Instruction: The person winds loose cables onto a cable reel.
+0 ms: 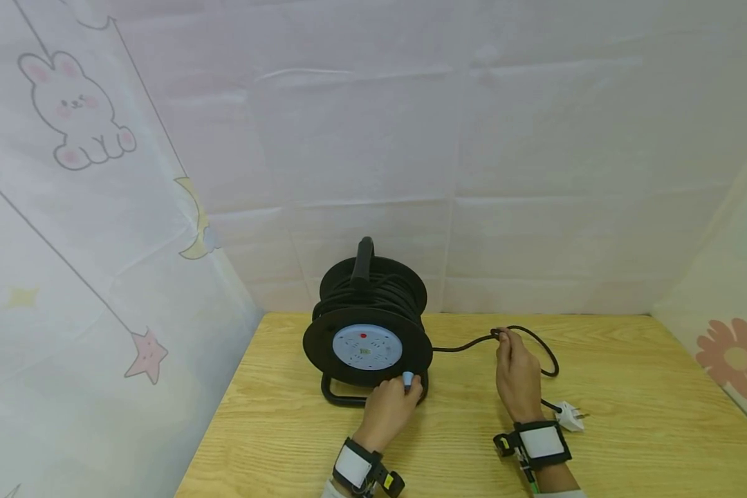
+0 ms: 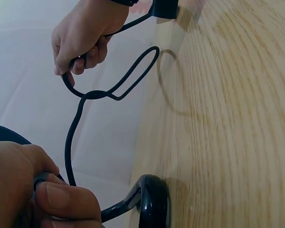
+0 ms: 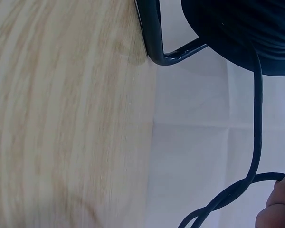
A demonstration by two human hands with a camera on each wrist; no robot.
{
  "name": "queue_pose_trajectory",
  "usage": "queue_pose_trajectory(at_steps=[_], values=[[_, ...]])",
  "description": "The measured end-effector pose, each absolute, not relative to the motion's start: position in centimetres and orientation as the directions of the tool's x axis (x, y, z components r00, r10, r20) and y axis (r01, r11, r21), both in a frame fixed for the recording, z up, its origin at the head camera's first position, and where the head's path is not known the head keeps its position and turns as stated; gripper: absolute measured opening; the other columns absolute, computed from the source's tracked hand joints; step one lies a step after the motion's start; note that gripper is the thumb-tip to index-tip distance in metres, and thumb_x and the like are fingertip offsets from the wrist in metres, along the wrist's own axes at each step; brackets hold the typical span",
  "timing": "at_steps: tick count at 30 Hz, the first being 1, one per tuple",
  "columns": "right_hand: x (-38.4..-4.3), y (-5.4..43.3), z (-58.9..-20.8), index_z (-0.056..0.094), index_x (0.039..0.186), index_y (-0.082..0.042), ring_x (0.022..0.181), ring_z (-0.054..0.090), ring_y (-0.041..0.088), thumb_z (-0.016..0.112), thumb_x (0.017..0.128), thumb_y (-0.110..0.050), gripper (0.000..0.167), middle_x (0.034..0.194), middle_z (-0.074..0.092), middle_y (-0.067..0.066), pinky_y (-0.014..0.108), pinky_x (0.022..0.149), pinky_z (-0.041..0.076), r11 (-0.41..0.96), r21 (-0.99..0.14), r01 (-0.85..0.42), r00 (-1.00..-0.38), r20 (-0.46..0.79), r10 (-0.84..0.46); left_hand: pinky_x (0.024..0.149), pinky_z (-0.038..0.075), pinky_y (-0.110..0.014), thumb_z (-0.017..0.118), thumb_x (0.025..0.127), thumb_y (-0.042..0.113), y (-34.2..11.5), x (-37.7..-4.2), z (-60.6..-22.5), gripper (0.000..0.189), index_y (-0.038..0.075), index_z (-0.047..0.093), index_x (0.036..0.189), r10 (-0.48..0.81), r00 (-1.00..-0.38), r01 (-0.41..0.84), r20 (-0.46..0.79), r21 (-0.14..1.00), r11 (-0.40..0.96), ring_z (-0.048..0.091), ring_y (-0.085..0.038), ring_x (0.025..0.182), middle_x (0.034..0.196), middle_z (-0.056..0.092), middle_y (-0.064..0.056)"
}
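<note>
A black cable reel (image 1: 319, 344) stands upright on its tube frame (image 1: 342, 400), with a pale blue socket panel (image 1: 373, 339) facing me. My left hand (image 1: 387, 409) grips the small crank knob (image 1: 407, 377) at the lower right of the reel's front disc; the fingers cover most of it. From the drum, a black cable (image 1: 457, 348) runs right to my right hand (image 1: 519, 379), which pinches it between thumb and fingers. Beyond that grip the cable makes a twisted loop (image 2: 133, 71), held above the table in the left wrist view. Only fingertips (image 3: 278, 213) of the right hand show in its wrist view.
A white plug (image 1: 569, 416) lies on the wooden table (image 1: 274, 429), right of my right hand. Behind the reel hangs a pale cloth backdrop (image 1: 373, 152), with a printed side cloth on the left. The reel's carrying handle (image 1: 362, 264) sticks up at its top.
</note>
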State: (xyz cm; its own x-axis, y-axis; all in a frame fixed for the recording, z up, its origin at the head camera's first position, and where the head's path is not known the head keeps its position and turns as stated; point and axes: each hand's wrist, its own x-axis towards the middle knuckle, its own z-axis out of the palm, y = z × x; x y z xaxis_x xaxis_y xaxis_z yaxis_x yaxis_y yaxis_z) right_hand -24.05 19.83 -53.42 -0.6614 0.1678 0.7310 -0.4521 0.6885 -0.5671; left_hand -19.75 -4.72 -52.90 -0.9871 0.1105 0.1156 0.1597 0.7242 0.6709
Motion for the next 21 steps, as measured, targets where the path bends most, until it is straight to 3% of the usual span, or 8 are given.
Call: queue_pose_trajectory(at_steps=[21], values=[[-23.96, 19.52, -53.35, 0.066, 0.123, 0.011, 0.05, 0.039, -0.002, 0.049, 0.113, -0.005, 0.026, 0.075, 0.068, 0.018, 0.024, 0.049, 0.034, 0.686, -0.591, -0.425, -0.683, 0.707, 0.185, 0.047, 0.031, -0.031, 0.05, 0.11, 0.039, -5.51, -19.61, -53.49, 0.052, 0.02, 0.044, 0.062, 0.07, -0.991, 0.129, 0.116, 0.649, 0.75, 0.042, -0.012, 0.05, 0.055, 0.04, 0.006]])
